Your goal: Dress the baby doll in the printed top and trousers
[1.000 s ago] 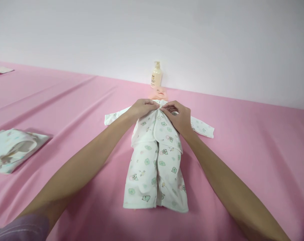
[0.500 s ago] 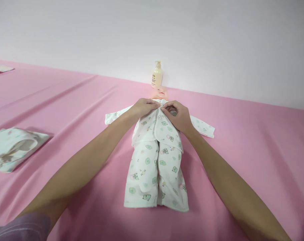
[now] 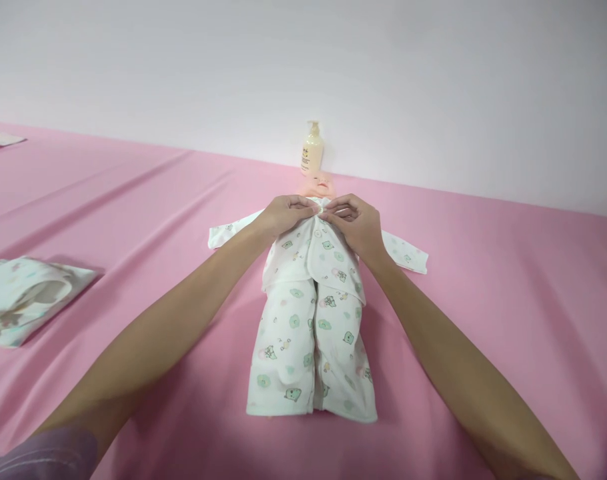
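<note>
A baby doll (image 3: 319, 185) lies on its back, dressed in a white printed baby jacket (image 3: 296, 257) and matching trousers (image 3: 283, 347). My left hand (image 3: 286, 215) pinches the jacket's front edge just below the neck. Opposite it, my right hand (image 3: 356, 223) grips the other front edge, thumb and fingers close together at the top fastening. The fingertips of both hands nearly meet there and partly hide the fastening. Both sleeves stretch out sideways, and the jacket's lower front hangs slightly apart over the trousers.
A pump bottle (image 3: 312, 150) stands behind the doll's head, near the white wall (image 3: 133, 73). Folded printed cloth (image 3: 28, 293) lies at the left on the pink sheet (image 3: 483, 287). Another cloth item (image 3: 2, 139) shows at the far left edge.
The fingers of my right hand have shifted slightly at the top fastening and closed nearer to the left fingertips. The doll and clothes lie as before.
</note>
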The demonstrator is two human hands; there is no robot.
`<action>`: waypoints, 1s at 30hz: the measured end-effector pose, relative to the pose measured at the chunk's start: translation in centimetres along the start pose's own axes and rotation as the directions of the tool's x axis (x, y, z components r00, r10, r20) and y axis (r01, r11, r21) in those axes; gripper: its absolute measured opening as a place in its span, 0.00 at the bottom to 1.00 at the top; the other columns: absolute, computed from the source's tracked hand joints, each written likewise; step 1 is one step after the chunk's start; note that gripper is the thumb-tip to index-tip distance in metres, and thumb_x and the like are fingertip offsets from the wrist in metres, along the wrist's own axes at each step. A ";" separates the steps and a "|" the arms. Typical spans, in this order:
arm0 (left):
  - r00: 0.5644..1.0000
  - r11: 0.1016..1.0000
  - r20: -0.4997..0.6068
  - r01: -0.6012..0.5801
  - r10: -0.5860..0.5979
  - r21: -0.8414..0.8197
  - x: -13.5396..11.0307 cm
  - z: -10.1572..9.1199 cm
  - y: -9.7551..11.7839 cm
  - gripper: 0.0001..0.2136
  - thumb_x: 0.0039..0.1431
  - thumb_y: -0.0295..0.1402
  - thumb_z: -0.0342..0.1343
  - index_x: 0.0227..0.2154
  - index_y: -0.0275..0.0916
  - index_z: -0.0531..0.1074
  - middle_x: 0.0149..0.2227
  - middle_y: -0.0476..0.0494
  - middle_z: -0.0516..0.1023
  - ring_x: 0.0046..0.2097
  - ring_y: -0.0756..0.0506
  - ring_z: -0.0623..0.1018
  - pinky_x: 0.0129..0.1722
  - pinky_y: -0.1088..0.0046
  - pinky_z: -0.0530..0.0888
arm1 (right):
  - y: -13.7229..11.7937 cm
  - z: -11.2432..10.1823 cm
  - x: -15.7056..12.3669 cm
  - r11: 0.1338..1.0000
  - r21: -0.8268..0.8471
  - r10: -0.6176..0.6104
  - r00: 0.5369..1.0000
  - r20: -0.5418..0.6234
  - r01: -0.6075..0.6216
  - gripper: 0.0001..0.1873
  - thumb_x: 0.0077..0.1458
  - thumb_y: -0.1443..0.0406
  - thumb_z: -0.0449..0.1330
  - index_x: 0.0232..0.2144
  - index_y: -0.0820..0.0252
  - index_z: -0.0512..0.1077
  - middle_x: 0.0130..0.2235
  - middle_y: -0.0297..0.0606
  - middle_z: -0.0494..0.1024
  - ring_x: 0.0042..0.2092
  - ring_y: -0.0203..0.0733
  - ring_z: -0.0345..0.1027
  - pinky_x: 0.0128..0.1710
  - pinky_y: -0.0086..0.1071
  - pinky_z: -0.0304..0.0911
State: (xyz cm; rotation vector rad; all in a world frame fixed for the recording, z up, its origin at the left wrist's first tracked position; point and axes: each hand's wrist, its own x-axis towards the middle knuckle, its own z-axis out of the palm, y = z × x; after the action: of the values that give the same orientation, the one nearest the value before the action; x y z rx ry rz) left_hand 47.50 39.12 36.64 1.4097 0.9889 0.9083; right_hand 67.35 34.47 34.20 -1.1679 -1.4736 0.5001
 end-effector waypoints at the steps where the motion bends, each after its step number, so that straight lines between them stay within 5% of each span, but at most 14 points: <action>1: 1.000 1.000 -0.001 0.001 -0.001 0.000 0.0 0.0 0.0 0.17 0.45 0.44 0.80 0.33 0.41 0.82 0.37 0.44 0.86 0.45 0.40 0.84 0.50 0.63 0.80 | 0.0 0.0 0.0 1.000 -0.015 -0.009 1.000 0.004 0.009 0.15 0.53 0.53 0.78 0.38 0.51 0.83 0.39 0.35 0.87 0.41 0.47 0.82 0.49 0.45 0.81; 10: 0.998 0.992 0.001 0.061 -0.061 -0.111 0.3 -0.3 -0.2 0.27 0.36 0.39 0.84 0.38 0.41 0.79 0.40 0.44 0.86 0.45 0.40 0.84 0.49 0.63 0.80 | -0.2 -0.1 -0.2 0.996 -0.055 -0.060 0.996 0.060 0.064 0.09 0.59 0.55 0.73 0.39 0.51 0.83 0.43 0.37 0.88 0.44 0.47 0.83 0.48 0.43 0.81; 16: 1.000 0.988 0.022 0.019 -0.016 -0.151 0.7 -0.1 -0.6 0.24 0.42 0.39 0.81 0.40 0.40 0.77 0.40 0.43 0.84 0.43 0.41 0.84 0.50 0.62 0.79 | 0.3 0.0 -0.2 0.997 -0.045 -0.054 0.998 0.037 0.056 0.13 0.59 0.53 0.73 0.41 0.50 0.81 0.41 0.36 0.87 0.43 0.45 0.82 0.48 0.42 0.81; 26: 0.990 0.980 -0.109 -0.072 0.094 0.186 0.4 0.7 -0.7 0.15 0.55 0.34 0.71 0.43 0.41 0.76 0.45 0.43 0.81 0.46 0.43 0.80 0.46 0.69 0.75 | 0.5 0.0 -0.1 1.000 -0.002 -0.012 0.996 0.084 0.012 0.13 0.61 0.52 0.72 0.41 0.52 0.81 0.43 0.38 0.87 0.45 0.46 0.81 0.51 0.43 0.80; 30: 0.984 0.958 -0.132 -0.084 0.124 0.276 0.2 0.9 -0.7 0.17 0.55 0.35 0.70 0.45 0.41 0.74 0.49 0.41 0.79 0.48 0.43 0.79 0.47 0.69 0.74 | 0.6 -0.9 0.6 0.983 -0.153 -0.094 0.995 0.041 0.099 0.10 0.64 0.56 0.67 0.45 0.52 0.80 0.52 0.41 0.84 0.48 0.47 0.78 0.49 0.43 0.79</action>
State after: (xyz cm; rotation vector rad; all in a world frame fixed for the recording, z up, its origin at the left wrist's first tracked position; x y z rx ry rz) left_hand 48.33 39.05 35.85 1.6539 1.1941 0.9951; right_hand 68.49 34.91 34.25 -1.2068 -1.6123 0.3454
